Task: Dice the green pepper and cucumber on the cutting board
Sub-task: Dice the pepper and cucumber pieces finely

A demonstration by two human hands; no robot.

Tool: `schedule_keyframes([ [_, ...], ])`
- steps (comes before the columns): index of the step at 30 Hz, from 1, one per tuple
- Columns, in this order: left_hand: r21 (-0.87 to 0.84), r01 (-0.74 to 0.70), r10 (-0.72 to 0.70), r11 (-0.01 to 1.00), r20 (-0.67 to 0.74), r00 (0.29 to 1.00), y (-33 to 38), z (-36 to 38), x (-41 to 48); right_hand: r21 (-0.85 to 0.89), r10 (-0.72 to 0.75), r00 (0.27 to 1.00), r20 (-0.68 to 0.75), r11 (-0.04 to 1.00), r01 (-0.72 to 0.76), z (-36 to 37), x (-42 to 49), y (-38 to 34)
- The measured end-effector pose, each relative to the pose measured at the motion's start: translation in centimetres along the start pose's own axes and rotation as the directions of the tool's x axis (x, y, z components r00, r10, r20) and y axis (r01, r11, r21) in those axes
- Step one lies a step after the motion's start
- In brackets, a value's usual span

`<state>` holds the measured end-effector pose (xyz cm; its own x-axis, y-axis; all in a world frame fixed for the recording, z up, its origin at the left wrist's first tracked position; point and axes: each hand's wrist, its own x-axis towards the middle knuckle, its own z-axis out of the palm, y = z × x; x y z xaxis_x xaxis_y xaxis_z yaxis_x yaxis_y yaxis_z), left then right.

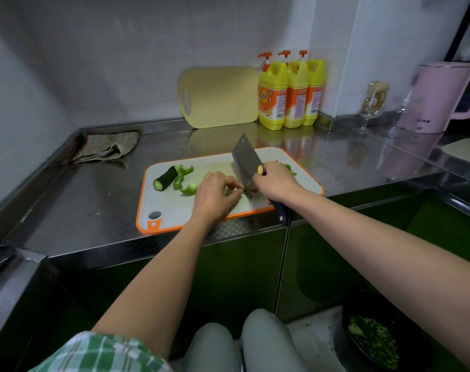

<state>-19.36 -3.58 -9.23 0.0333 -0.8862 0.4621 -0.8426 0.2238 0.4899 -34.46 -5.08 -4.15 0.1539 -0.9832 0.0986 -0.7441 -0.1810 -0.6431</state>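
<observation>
Gripping cleaver (246, 159) — right fingers (258, 181) | left fingers (232, 186) curled, pinning pepper (245, 190) | cutting board (174, 208) near counter (94, 200) edge

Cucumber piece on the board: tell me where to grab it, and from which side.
Pinch the cucumber piece across its dark middle, coming from above on its left side; it lies flat and slanted, and pepper pieces crowd its far right end.

The cutting board (174, 208) is coloured white (orange at its rim). Left of the left fingers (228, 183), bright green pepper pieces (184, 178) and a dark green cucumber (165, 178) are seen; the grey cleaver (245, 160) is yellow-stickered.
</observation>
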Motion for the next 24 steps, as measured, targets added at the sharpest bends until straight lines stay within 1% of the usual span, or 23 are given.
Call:
schedule_keyframes([
  [1, 0.030, 0.009, -0.009, 1.000, -0.008, 1.000, -0.1, 0.1, 0.0, 0.006, 0.000, 1.000, -0.003, 1.000, 0.000, 0.0, 0.1, 0.0],
  [3, 0.048, 0.071, -0.067, 0.996, -0.090, 0.994, -0.1, 0.1, 0.0, 0.026, -0.008, 1.000, 0.003, 1.000, 0.008, -0.1, 0.1, 0.1],
  [5, 0.014, 0.149, -0.142, 0.989, -0.215, 0.966, -0.4, 0.1, -0.2, 0.039, -0.027, 0.999, 0.034, 0.999, 0.026, -0.3, 0.1, -0.1],
  [7, -0.015, 0.212, -0.208, 0.977, -0.274, 0.939, -0.6, 0.0, -0.2, 0.030, -0.049, 0.995, 0.087, 0.998, 0.046, -0.2, -0.1, -0.5],
  [10, -0.031, 0.235, -0.234, 0.971, -0.282, 0.930, -0.9, 0.0, -0.1, -0.038, -0.057, 0.985, 0.166, 0.997, 0.064, 0.4, -0.4, -1.4],
  [14, -0.023, 0.197, -0.196, 0.980, -0.264, 0.944, -0.9, 0.1, -0.1, -0.093, -0.015, 0.971, 0.237, 0.995, 0.038, 0.7, -0.3, -1.6],
  [16, -0.019, 0.203, -0.202, 0.979, -0.247, 0.948, -0.9, 0.2, -0.2, -0.133, 0.020, 0.973, 0.231, 0.991, 0.012, 0.1, 0.0, -1.2],
  [19, -0.019, 0.205, -0.204, 0.979, -0.226, 0.952, -0.9, 0.1, -0.1, -0.195, 0.078, 0.981, 0.178, 0.980, -0.043, -1.3, 0.6, -0.2],
  [22, -0.016, 0.195, -0.194, 0.981, -0.209, 0.958, -0.7, 0.0, -0.1, -0.160, 0.133, 0.984, 0.118, 0.981, -0.114, -2.4, 1.0, 1.0],
  [24, -0.007, 0.187, -0.184, 0.982, -0.205, 0.961, -0.6, 0.0, -0.2, -0.118, 0.147, 0.984, 0.103, 0.984, -0.135, -2.6, 1.2, 1.2],
])
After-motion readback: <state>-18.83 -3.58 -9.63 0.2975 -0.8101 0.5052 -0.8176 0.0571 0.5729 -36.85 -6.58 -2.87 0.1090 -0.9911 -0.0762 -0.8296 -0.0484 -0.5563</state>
